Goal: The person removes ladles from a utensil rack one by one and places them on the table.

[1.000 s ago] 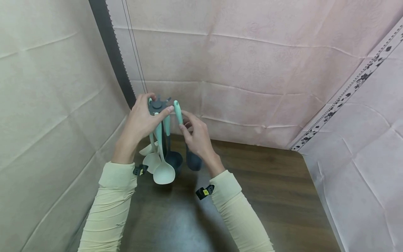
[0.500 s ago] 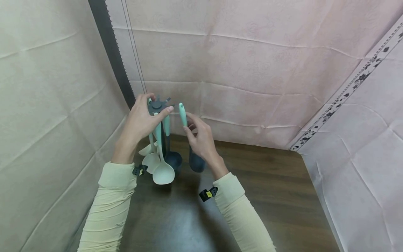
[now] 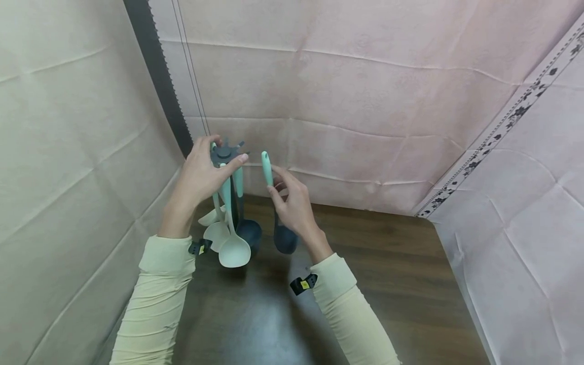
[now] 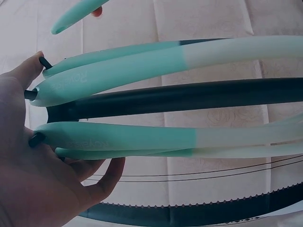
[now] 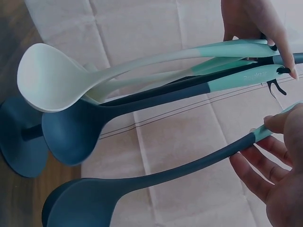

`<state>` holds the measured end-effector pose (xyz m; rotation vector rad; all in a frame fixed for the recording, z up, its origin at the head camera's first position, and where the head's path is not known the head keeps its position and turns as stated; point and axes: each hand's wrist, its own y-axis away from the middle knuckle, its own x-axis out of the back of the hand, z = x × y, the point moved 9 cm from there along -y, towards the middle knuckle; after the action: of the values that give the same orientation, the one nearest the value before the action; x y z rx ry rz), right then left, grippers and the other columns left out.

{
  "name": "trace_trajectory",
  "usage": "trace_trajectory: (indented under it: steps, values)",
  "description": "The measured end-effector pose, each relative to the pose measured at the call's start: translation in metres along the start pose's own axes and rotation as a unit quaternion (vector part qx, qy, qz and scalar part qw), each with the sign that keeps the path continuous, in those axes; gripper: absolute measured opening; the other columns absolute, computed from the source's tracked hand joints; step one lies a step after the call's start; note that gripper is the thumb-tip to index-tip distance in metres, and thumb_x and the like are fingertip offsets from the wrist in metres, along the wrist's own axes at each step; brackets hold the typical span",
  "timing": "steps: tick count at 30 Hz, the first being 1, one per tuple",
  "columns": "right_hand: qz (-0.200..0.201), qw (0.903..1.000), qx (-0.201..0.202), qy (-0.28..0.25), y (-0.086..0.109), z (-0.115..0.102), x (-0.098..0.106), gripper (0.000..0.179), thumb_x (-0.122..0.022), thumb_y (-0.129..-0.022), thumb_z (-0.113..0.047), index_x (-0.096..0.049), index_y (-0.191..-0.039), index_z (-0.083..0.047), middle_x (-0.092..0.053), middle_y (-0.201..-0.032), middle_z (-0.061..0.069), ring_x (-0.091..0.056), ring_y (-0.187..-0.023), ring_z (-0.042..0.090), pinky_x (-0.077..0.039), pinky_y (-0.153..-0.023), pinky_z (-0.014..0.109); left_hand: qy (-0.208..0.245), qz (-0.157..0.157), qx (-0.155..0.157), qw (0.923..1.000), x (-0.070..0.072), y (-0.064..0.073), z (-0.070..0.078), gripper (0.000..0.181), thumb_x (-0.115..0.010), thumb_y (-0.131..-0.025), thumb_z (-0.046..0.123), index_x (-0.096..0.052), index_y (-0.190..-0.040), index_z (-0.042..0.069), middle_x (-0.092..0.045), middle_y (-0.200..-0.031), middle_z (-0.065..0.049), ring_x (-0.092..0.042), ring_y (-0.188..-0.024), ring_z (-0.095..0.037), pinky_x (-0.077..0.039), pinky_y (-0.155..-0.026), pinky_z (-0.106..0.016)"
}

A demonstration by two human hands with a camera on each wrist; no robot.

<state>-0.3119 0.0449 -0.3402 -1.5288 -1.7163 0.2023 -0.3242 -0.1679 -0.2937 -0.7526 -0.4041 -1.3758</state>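
My left hand [image 3: 199, 175] grips the hooked top of a dark utensil stand [image 3: 224, 153], its thumb and fingers spread round either side. Several mint-handled utensils hang there, among them a white ladle [image 5: 49, 78] and a dark blue ladle [image 5: 75, 132]. To their right, my right hand [image 3: 292, 197] pinches another dark blue ladle [image 5: 189, 165] by its mint handle [image 3: 266, 167], just above where the dark shaft begins. This ladle stands apart from the hooks, handle end up and bowl down. In the left wrist view only its handle end [image 4: 78, 15] shows.
The stand's round dark base [image 5: 23, 142] sits on a brown wooden table [image 3: 365, 284]. Pale creased cloth [image 3: 342, 101] hangs behind, with another cloth wall [image 3: 82, 177] close to the left arm.
My right hand has carried its ladle to the right and slightly down, widening the gap from the stand, and is now almost still. The left hand stays on the stand's top.
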Motion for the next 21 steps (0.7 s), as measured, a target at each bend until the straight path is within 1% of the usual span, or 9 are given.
trace_trajectory:
  steps: [6,13,21]
  values:
    - [-0.001,1.0,0.007,0.001,0.0,-0.001,0.001,0.048,-0.067,-0.103,-0.008,-0.058,-0.15,-0.013,-0.073,-0.107,0.01,-0.071,-0.09,0.019,-0.061,-0.073,0.03,-0.002,0.002,0.001,1.0,0.0,0.0,0.0,0.104,-0.061,-0.089,0.079,-0.035,-0.162,0.009,-0.037,-0.161,-0.018,-0.047,-0.137,-0.042,-0.043,-0.108,-0.069]
    - [-0.001,1.0,0.003,0.002,0.001,0.002,0.007,0.049,-0.068,-0.103,-0.007,-0.058,-0.15,-0.013,-0.072,-0.109,0.011,-0.07,-0.092,0.02,-0.063,-0.075,0.037,-0.001,0.01,-0.001,1.0,0.002,0.001,0.0,0.101,-0.061,-0.089,0.078,-0.038,-0.16,0.01,-0.037,-0.162,-0.019,-0.048,-0.135,-0.042,-0.043,-0.107,-0.069]
    - [0.001,0.9999,0.009,0.012,0.005,0.005,0.02,0.049,-0.068,-0.102,-0.006,-0.058,-0.15,-0.011,-0.072,-0.108,0.011,-0.07,-0.09,0.02,-0.062,-0.073,0.032,-0.002,0.007,0.0,1.0,0.001,0.002,0.001,0.102,-0.061,-0.09,0.078,-0.037,-0.161,0.01,-0.036,-0.162,-0.018,-0.048,-0.136,-0.043,-0.044,-0.107,-0.07]
